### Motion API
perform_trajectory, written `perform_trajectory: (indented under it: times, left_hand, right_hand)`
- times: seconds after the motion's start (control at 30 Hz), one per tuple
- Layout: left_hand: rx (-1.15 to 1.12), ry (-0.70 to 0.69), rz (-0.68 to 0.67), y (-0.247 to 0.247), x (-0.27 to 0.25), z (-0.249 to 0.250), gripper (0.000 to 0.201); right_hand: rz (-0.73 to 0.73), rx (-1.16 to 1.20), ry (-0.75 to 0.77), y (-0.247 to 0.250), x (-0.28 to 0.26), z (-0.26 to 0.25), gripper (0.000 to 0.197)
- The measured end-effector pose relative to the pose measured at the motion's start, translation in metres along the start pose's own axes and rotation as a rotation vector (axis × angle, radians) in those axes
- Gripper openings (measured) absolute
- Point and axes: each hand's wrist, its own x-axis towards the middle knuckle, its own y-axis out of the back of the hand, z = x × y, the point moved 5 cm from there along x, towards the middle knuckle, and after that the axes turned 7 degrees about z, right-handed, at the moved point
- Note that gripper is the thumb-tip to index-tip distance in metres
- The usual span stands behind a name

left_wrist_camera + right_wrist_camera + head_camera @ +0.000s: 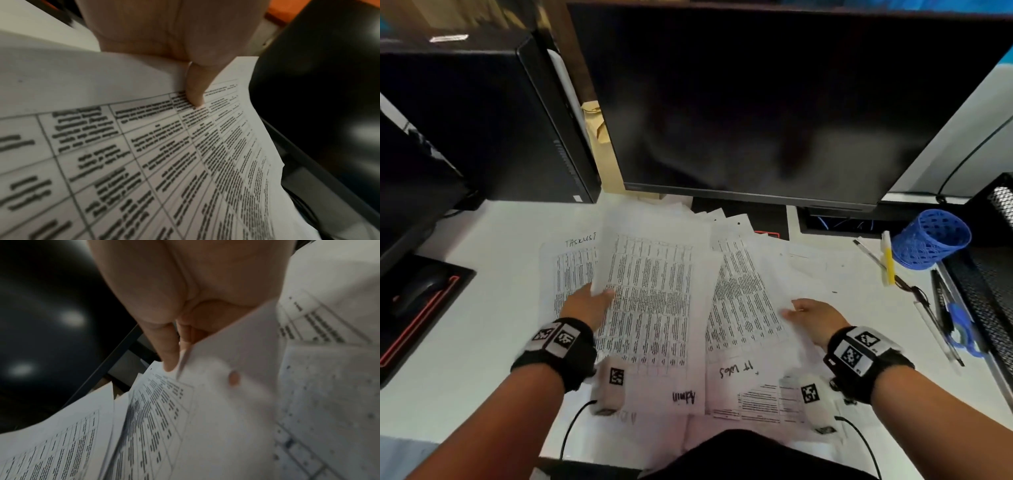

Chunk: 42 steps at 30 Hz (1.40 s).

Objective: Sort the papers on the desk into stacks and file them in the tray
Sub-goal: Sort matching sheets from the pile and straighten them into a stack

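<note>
Printed table sheets lie scattered over the white desk in front of the monitor. My left hand pinches the left edge of a table sheet marked "Admin", thumb on top over its printed face. My right hand pinches the edge of a blank-sided sheet that is lifted over another table sheet marked "IT"; in the right wrist view a fingertip shows through a hole in that held sheet. The black mesh tray stands at the right edge.
A large dark monitor stands behind the papers, a black computer case to its left. A blue mesh pen cup, pens and blue scissors lie at the right. A mouse on a black pad sits far left.
</note>
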Motion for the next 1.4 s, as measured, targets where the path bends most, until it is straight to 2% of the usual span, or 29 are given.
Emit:
perform_trajectory:
  times: [0.07,0.1,0.17,0.23,0.27,0.47,0.6,0.7,0.8,0.9,0.97,1.1,1.2,1.3,1.4]
  left_hand:
    - [-0.003,0.059,0.057,0.012,0.009,-0.021,0.042]
    - [0.021,0.088,0.064,0.016,0.014,-0.031,0.043]
    - [0.112,0.127,0.029,0.017,0.022,-0.050,0.056]
    - [0.206,0.155,-0.034,0.010,0.022,-0.063,0.069]
    - [0.228,0.150,-0.057,0.004,0.021,-0.066,0.071]
    - [0.225,0.058,-0.122,-0.032,0.001,-0.050,0.067]
    - [0.209,-0.079,-0.160,-0.047,-0.008,-0.032,0.048]
    - [0.136,-0.050,-0.046,-0.035,0.003,-0.031,0.034]
    - [0.139,0.089,0.108,-0.013,0.019,-0.044,0.039]
    - [0.189,0.183,0.147,-0.007,0.023,-0.057,0.042]
    - [0.171,0.169,0.137,-0.012,0.023,-0.057,0.045]
    - [0.166,0.076,0.093,-0.027,0.016,-0.054,0.056]
    - [0.200,-0.019,0.104,-0.035,0.009,-0.052,0.056]
    - [0.299,-0.018,0.130,-0.033,0.003,-0.052,0.057]
    - [0.356,-0.068,0.190,-0.026,0.001,-0.053,0.050]
  right_hand:
    - [-0.023,-0.191,0.052,-0.007,0.003,-0.007,0.030]
    - [-0.055,-0.202,0.058,-0.012,0.005,-0.009,0.021]
    - [-0.193,-0.124,0.005,-0.026,0.005,-0.007,0.009]
    - [-0.339,-0.032,-0.061,-0.038,-0.001,-0.008,0.010]
    - [-0.367,-0.011,-0.067,-0.041,-0.003,-0.010,0.012]
    - [-0.271,-0.007,-0.011,-0.053,-0.002,-0.030,0.007]
    - [-0.285,-0.003,0.010,-0.072,-0.004,-0.035,0.029]
    - [-0.259,0.045,-0.008,-0.082,-0.007,-0.037,0.036]
    - [-0.223,0.006,0.020,-0.082,-0.013,-0.044,0.043]
    - [-0.261,-0.026,0.040,-0.086,-0.017,-0.051,0.048]
    - [-0.267,-0.125,0.052,-0.088,-0.022,-0.056,0.064]
    - [-0.297,-0.109,0.084,-0.095,-0.022,-0.059,0.064]
    - [-0.319,-0.118,0.090,-0.100,-0.020,-0.056,0.077]
    - [-0.307,-0.097,0.077,-0.101,-0.019,-0.054,0.060]
    - [-0.306,0.005,0.051,-0.095,-0.017,-0.046,0.061]
